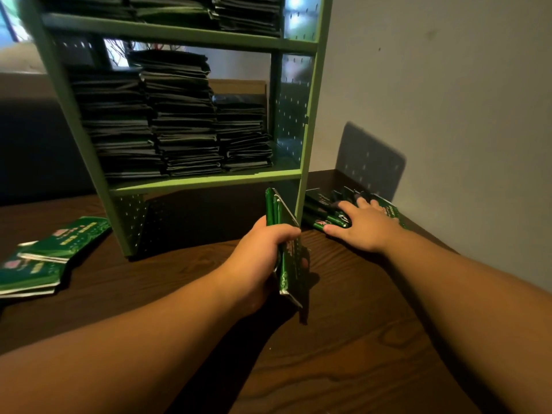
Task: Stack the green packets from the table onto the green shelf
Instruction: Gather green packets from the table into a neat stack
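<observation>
We are holding a bundle of glossy dark green foil packets on edge in our left hand, its fingers curling over the top of the bundle and pinching it, with the long axis of the bundle running away from us toward the post of the pale green metal shelf. Our right hand is lying flat, fingers spread, on the scattered heap of green packets at the back right of the dark brown wood-grain desk, just right of that post. That heap is lying directly under the right fingers, so this hand is the nearer one for gathering more. We are judging the gathering step as under way. A second pile of green printed packets is resting at the desk's left edge, well apart from both hands. The shelf is already carrying tall dark stacks of flat packets, with the shortest stack at the right.
</observation>
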Demonstrator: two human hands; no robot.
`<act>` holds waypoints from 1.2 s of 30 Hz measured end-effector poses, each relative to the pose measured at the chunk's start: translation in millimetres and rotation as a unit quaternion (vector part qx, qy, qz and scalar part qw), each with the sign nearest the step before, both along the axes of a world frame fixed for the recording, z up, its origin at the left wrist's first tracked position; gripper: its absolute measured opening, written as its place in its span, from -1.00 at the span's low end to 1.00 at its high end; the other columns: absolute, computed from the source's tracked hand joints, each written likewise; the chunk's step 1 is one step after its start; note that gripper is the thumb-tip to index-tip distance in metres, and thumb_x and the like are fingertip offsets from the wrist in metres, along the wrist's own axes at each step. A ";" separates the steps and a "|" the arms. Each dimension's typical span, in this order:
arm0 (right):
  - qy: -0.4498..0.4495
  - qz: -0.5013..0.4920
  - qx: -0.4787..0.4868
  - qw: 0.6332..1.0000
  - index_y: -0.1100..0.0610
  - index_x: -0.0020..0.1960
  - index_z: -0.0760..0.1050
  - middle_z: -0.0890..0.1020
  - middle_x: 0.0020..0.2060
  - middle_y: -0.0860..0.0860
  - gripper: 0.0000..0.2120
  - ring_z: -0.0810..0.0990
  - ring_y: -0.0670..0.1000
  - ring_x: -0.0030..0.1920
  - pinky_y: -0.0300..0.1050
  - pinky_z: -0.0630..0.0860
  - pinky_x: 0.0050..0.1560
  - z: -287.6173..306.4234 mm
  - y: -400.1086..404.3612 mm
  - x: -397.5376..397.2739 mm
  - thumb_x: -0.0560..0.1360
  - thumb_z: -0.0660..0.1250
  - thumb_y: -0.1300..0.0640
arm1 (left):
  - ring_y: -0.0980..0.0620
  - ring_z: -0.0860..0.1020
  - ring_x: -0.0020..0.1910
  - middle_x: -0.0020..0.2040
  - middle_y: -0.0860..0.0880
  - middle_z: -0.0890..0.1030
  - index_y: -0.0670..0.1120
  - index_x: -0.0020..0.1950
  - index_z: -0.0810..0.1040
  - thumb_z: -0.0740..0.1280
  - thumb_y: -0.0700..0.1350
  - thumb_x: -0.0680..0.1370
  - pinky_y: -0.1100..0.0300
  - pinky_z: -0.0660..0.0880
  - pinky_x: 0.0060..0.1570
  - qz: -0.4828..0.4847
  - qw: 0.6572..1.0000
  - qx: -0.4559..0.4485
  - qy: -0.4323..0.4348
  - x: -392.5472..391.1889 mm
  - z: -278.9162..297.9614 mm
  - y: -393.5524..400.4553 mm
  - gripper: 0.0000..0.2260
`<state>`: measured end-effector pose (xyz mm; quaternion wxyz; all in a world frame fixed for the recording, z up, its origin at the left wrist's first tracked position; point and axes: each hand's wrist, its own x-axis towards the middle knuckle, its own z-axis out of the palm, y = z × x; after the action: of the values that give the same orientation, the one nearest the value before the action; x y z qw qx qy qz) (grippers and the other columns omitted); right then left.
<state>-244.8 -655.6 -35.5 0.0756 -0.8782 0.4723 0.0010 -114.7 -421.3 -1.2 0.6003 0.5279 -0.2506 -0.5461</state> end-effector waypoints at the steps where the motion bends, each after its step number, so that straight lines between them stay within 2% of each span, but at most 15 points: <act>1: -0.006 0.007 -0.007 1.000 -0.28 0.57 0.09 0.06 0.64 0.08 0.07 -0.01 0.30 0.61 0.54 0.12 0.45 -0.8 0.1 -0.7 0.16 -0.06 -0.76 | -0.15 0.63 0.03 0.15 -0.19 0.58 0.00 0.50 0.31 0.29 -0.14 0.62 0.03 0.61 -0.21 0.008 1.000 0.003 -0.006 -0.2 2.1 0.6 -0.55; 2: -0.012 0.010 -0.011 1.000 -0.28 0.55 0.12 0.10 0.63 0.07 0.11 0.03 0.30 0.60 0.51 0.16 0.45 -3.3 -1.5 -1.4 0.10 -0.05 -0.78 | -0.14 0.63 -0.01 0.13 -0.18 0.58 0.00 0.49 0.31 0.29 -0.15 0.62 0.04 0.59 -0.26 0.014 1.000 0.004 -0.012 -1.1 3.6 0.0 -0.56; 3: -0.015 0.015 -0.016 1.000 -0.29 0.52 0.15 0.15 0.62 0.06 0.06 0.09 0.30 0.59 0.49 0.20 0.44 -6.3 -1.6 -1.4 0.12 -0.01 -0.75 | -0.12 0.63 -0.04 0.12 -0.18 0.57 -0.01 0.48 0.31 0.29 -0.15 0.62 0.05 0.57 -0.28 0.021 1.000 0.006 -0.020 -2.2 4.4 0.3 -0.57; 5: -0.020 0.030 -0.036 0.999 -0.29 0.43 0.23 0.30 0.54 0.03 -0.15 0.26 0.26 0.52 0.45 0.33 0.38 -11.4 1.9 -1.3 0.23 0.10 -0.63 | -0.11 0.62 -0.05 0.10 -0.17 0.57 -0.01 0.44 0.32 0.28 -0.16 0.63 0.06 0.57 -0.28 0.031 0.999 0.010 -0.028 -5.0 6.2 3.3 -0.61; 8: -0.026 0.069 -0.073 0.995 -0.11 0.39 0.35 0.48 0.35 0.04 -0.51 0.48 0.17 0.31 0.25 0.49 0.27 -9.9 8.7 -7.1 0.53 0.31 -0.23 | -0.13 0.62 -0.02 0.09 -0.18 0.57 -0.03 0.40 0.36 0.28 -0.16 0.63 0.04 0.58 -0.28 0.042 0.999 0.018 -0.028 -7.7 5.6 8.9 -0.66; 11: -0.044 0.109 -0.137 0.984 0.07 0.26 0.46 0.55 0.16 0.08 -0.76 0.55 0.18 0.14 0.11 0.51 0.14 -9.8 19.2 -20.1 0.61 0.31 0.07 | -0.22 0.62 0.09 0.14 -0.20 0.56 -0.04 0.44 0.35 0.30 -0.14 0.62 -0.07 0.60 -0.07 0.051 0.997 0.028 -0.046 -6.8 4.4 19.0 -0.61; 14: -0.076 0.109 -0.171 0.976 0.02 0.12 0.46 0.52 0.05 0.02 -0.89 0.54 0.15 0.07 0.18 0.54 0.01 -18.3 36.9 -39.0 0.60 0.30 0.09 | -0.24 0.61 0.14 0.22 -0.20 0.54 0.05 0.56 0.25 0.31 -0.11 0.62 -0.12 0.57 0.06 0.056 0.997 0.029 -0.050 -6.1 7.1 33.6 -0.48; 16: -0.088 0.115 -0.171 0.974 -0.01 0.10 0.45 0.51 0.05 -0.02 -0.90 0.53 0.13 0.08 0.20 0.56 -0.02 -23.9 54.9 -48.3 0.59 0.30 0.08 | -0.23 0.61 0.13 0.23 -0.19 0.53 0.07 0.56 0.24 0.31 -0.11 0.62 -0.15 0.56 0.12 0.062 0.996 0.030 -0.053 -4.4 9.4 45.3 -0.47; 19: -0.109 0.145 -0.160 0.970 0.01 0.11 0.50 0.55 0.10 -0.02 -0.89 0.54 0.12 0.14 0.17 0.54 0.10 -16.7 104.7 -54.8 0.58 0.33 0.11 | -0.25 0.60 0.15 0.18 -0.21 0.53 0.00 0.33 0.40 0.30 -0.13 0.61 -0.19 0.55 0.17 0.090 0.994 0.028 -0.055 1.0 13.3 69.8 -0.71; 23: -0.123 0.193 -0.138 0.964 0.08 0.19 0.56 0.60 0.22 0.07 -0.82 0.52 0.15 0.30 0.09 0.47 0.29 -5.6 177.8 -40.6 0.60 0.35 0.13 | -0.19 0.59 -0.02 0.11 -0.23 0.55 -0.04 0.20 0.44 0.29 -0.17 0.60 -0.08 0.59 -0.03 0.124 0.991 0.014 -0.043 10.6 15.4 98.5 -0.82; 27: -0.104 0.249 -0.091 0.959 0.06 0.36 0.48 0.49 0.38 0.06 -0.67 0.41 0.11 0.40 0.01 0.37 0.39 11.8 241.2 2.9 0.66 0.25 -0.03 | -0.14 0.62 -0.08 0.10 -0.21 0.56 -0.02 0.26 0.41 0.30 -0.20 0.60 -0.02 0.60 -0.23 0.159 0.987 0.006 -0.033 25.3 16.5 132.3 -0.75; 30: -0.131 0.273 -0.061 0.951 0.04 0.35 0.47 0.51 0.34 0.05 -0.65 0.43 0.06 0.39 0.02 0.43 0.32 21.4 275.4 44.0 0.67 0.17 -0.11 | -0.21 0.67 -0.02 0.11 -0.21 0.60 0.03 0.35 0.38 0.32 -0.25 0.56 -0.11 0.65 -0.17 0.210 0.977 -0.012 -0.045 45.5 14.2 163.5 -0.60; 32: -0.171 0.260 -0.057 0.949 0.00 0.28 0.48 0.57 0.22 -0.02 -0.72 0.53 0.03 0.25 -0.04 0.49 0.15 22.9 287.8 65.9 0.64 0.24 -0.10 | -0.21 0.66 0.03 0.13 -0.19 0.59 0.05 0.38 0.38 0.32 -0.25 0.57 -0.19 0.66 -0.04 0.237 0.969 -0.021 -0.063 60.6 13.0 182.3 -0.58; 33: -0.193 0.239 -0.057 0.950 -0.02 0.25 0.47 0.59 0.15 -0.05 -0.76 0.57 0.02 0.16 -0.07 0.50 0.06 23.0 291.8 74.1 0.62 0.29 -0.06 | -0.19 0.66 0.02 0.13 -0.18 0.58 0.04 0.39 0.38 0.32 -0.24 0.59 -0.19 0.66 -0.03 0.246 0.966 -0.026 -0.069 67.9 12.9 190.8 -0.60; 36: -0.220 0.178 -0.060 0.957 -0.03 0.20 0.46 0.64 0.07 -0.02 -0.76 0.61 0.05 0.05 -0.04 0.56 -0.01 20.1 297.2 89.2 0.57 0.35 0.15 | -0.11 0.65 -0.08 0.07 -0.16 0.56 0.01 0.38 0.37 0.29 -0.23 0.63 0.03 0.64 -0.33 0.257 0.962 -0.043 -0.083 85.4 12.6 208.8 -0.65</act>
<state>-155.6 -358.4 -15.4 0.1237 -0.9295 0.2791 -0.2071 -29.3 -212.5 11.4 0.7197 0.5918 -0.1786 -0.3160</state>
